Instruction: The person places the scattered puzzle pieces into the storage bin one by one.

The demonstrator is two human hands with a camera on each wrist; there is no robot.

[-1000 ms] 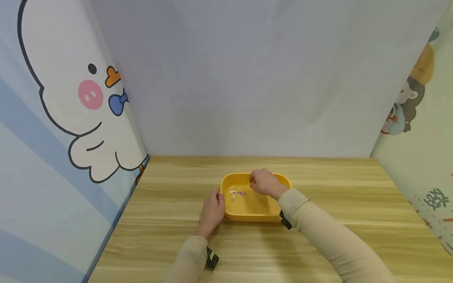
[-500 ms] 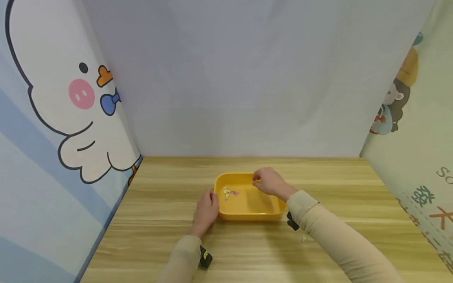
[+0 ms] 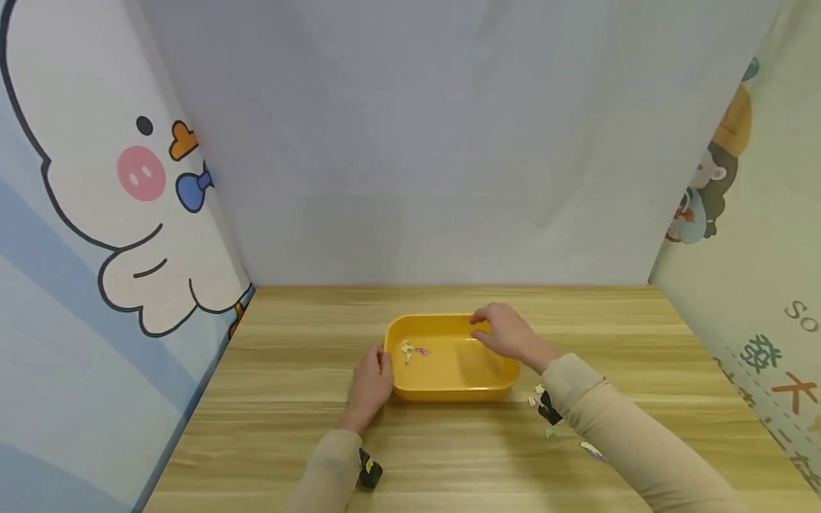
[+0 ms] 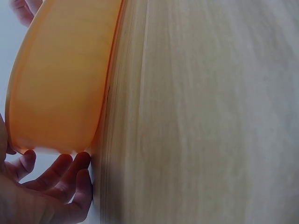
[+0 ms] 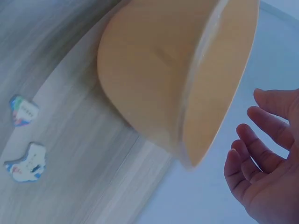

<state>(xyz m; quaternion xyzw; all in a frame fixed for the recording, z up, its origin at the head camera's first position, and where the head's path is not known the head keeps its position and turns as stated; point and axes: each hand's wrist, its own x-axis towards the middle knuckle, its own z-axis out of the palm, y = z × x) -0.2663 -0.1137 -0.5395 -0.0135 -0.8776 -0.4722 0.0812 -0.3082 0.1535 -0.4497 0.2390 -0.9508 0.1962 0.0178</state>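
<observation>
A yellow rectangular tray (image 3: 449, 389) stands on the wooden table. My left hand (image 3: 372, 380) holds its left end; in the left wrist view, bent fingertips (image 4: 63, 161) press the end wall outside, with the thumb at the rim. Over the tray's right back corner is my right hand (image 3: 503, 331), thumb and fingers apart, holding nothing. In the right wrist view its fingers (image 5: 261, 156) are loosely bent, beside the rim. Inside the tray, towards its left end, lie a small pale cut-out piece (image 3: 408, 350) and a small purple piece (image 3: 422, 350).
More small printed pieces lie on the table right of the tray, including a green one (image 3: 549, 432) and a longer white-and-purple one (image 3: 593, 450) by the right sleeve. A white cat-like piece (image 5: 28, 163) shows there too. A pale wall (image 3: 449, 178) rises behind the table.
My right hand has shifted right and its thumb and fingers have parted. The head view has turned slightly right. Pieces on the table by the right sleeve have come into sight.
</observation>
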